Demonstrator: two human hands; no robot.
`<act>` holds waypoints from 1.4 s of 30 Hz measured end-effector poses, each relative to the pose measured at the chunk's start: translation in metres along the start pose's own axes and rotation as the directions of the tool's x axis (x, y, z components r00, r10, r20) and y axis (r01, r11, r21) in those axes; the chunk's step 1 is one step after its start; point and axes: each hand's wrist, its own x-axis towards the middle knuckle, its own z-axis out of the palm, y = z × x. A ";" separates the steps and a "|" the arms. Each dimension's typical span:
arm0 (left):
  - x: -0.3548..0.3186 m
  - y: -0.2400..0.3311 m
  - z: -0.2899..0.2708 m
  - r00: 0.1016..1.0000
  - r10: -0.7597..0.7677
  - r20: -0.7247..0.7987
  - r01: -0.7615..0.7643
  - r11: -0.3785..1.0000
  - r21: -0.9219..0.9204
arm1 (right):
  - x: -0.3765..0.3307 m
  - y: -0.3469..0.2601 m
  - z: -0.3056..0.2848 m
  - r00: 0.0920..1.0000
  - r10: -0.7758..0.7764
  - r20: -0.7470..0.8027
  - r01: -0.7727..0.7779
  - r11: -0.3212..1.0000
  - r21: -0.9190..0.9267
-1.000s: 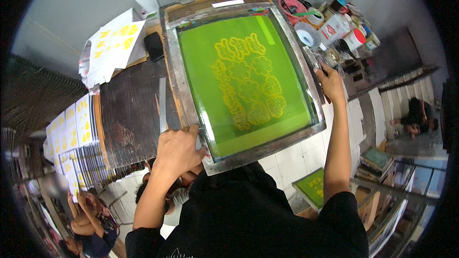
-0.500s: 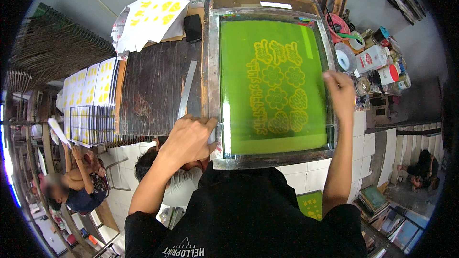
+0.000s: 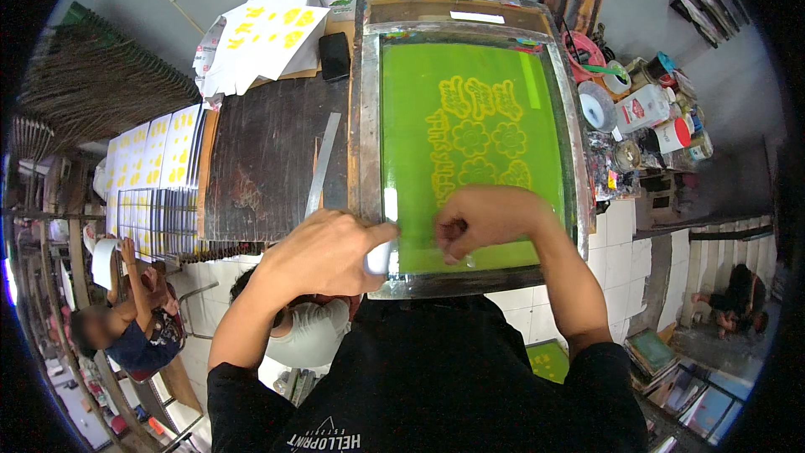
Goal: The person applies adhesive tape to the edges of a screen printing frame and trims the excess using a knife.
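A printing screen (image 3: 537,193) lies before me, its green mesh marked with yellow outlines of flowers, lettering and rounded shapes inside a worn metal frame (image 3: 369,159). At the frame's near left corner, my left hand (image 3: 327,253) is closed around a pale, shiny rounded thing (image 3: 380,260), mostly hidden by the fingers. My right hand (image 3: 482,218) is over the near part of the mesh, bent at the wrist with its fingers curled together. A small clear glint shows beside those fingertips; what they pinch, if anything, cannot be made out. The right hand covers the lowest outlines.
Left of the screen, a metal ruler (image 3: 324,164) lies on a dark board (image 3: 260,159), with a black phone (image 3: 334,56) and printed sheets (image 3: 260,33) behind. Racked prints (image 3: 155,151) stand further left. Bottles and tubs (image 3: 646,109) crowd the right. Other people sit nearby.
My right hand has swung from the frame's right edge leftward and nearer, over the mesh. My left hand stays at the corner. The seated person at left has shifted a white sheet.
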 end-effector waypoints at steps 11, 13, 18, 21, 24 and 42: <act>0.117 0.002 0.101 0.858 0.155 -0.489 0.068 0.911 0.408 | -0.138 0.006 -0.003 0.705 -0.162 -0.690 0.560 0.725 0.402; 0.126 0.000 0.115 0.849 0.187 -0.494 0.074 0.884 0.462 | -0.147 0.009 0.002 0.664 -0.156 -0.732 0.572 0.736 0.361; 0.124 -0.001 0.136 0.851 0.215 -0.479 0.056 0.870 0.490 | -0.162 0.016 0.002 0.639 -0.190 -0.746 0.572 0.766 0.294; 0.113 0.007 0.130 0.840 0.160 -0.519 0.034 0.938 0.345 | -0.163 0.011 0.002 0.616 -0.185 -0.765 0.540 0.806 0.240; 0.090 0.043 0.085 0.814 -0.004 -0.581 0.112 0.982 0.150 | -0.158 0.005 -0.003 0.607 -0.249 -0.755 0.504 0.855 0.123; 0.023 0.144 0.003 0.649 -0.059 -0.758 -0.155 0.966 -0.207 | -0.192 0.075 -0.018 0.622 0.037 -0.782 -0.266 0.950 -0.167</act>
